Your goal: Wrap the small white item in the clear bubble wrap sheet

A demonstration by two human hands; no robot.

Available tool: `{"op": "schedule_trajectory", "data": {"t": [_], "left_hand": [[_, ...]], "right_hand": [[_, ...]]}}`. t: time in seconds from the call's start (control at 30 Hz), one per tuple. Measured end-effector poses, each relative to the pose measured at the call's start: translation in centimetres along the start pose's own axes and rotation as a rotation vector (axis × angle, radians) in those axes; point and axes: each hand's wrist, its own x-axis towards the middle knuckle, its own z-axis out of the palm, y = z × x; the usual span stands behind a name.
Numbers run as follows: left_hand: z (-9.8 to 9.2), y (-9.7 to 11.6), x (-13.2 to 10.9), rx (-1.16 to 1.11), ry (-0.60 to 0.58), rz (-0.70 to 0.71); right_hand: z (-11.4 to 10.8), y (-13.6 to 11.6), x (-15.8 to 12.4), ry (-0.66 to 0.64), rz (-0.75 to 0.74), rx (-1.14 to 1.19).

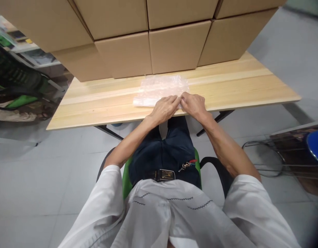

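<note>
at table's near edge: plastic bags (pixel 160 90), a clear flat stack lying on the table (pixel 252 86) just in front of the boxes (pixel 148 41). left hand (pixel 165 108) and right hand (pixel 193 105) meet at the stack's near edge, fingertips pinching the plastic there. progress, as judged: top sheet gripped, not yet lifted or parted. around: chair (pixel 14 79) at left, wire rack (pixel 277 151) at right. nothing blocks the hands.

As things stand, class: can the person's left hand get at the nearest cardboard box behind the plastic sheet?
Probably yes: left hand rests on the plastic sheet, nothing standing between it and the box.
</note>
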Motion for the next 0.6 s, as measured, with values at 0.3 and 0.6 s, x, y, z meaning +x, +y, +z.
{"op": "schedule_trajectory", "data": {"t": [0.3, 0.6], "left_hand": [[-0.4, -2.6, -1.4, -0.154, -0.026, -0.077], [-0.9, -3.3, -1.5, -0.234, -0.052, -0.11]], "right_hand": [[-0.5, 2.3, 0.4, 0.043, 0.063, 0.143], [-0.9, 1.4, -3.4, 0.298, -0.264, 0.193]]}}
